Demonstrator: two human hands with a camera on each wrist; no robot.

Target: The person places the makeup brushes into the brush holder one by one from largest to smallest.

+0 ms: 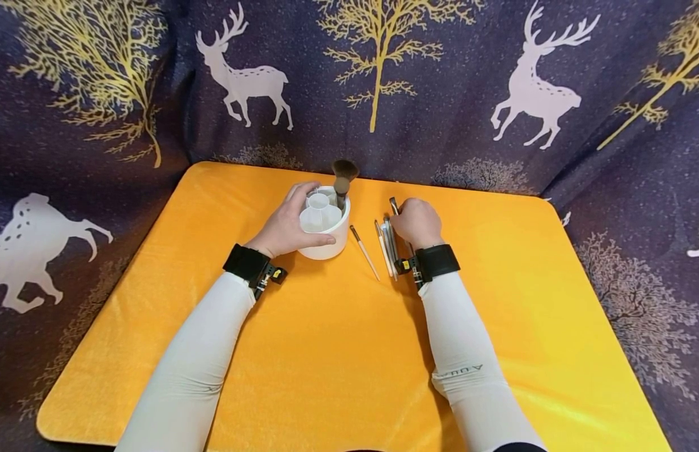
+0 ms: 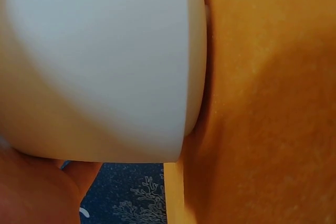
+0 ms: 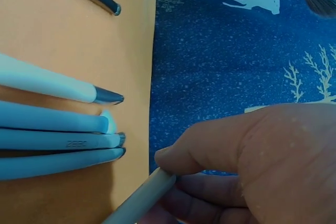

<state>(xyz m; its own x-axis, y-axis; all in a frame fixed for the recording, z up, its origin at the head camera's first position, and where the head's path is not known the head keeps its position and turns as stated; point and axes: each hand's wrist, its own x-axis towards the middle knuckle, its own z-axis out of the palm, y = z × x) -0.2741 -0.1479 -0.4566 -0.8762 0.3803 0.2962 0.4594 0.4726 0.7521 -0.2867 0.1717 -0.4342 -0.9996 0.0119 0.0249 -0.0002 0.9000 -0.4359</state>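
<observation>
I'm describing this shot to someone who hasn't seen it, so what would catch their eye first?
Probably the bright orange mat against the dark deer-print cloth. At its far middle, the left hand wraps a white divided holder with one fluffy brush standing in it. Just right of it, the right hand pinches a slim brush handle beside a row of brushes lying flat.

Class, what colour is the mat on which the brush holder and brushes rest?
The mat is bright orange-yellow, plain with no pattern. It shows best in the head view.
</observation>
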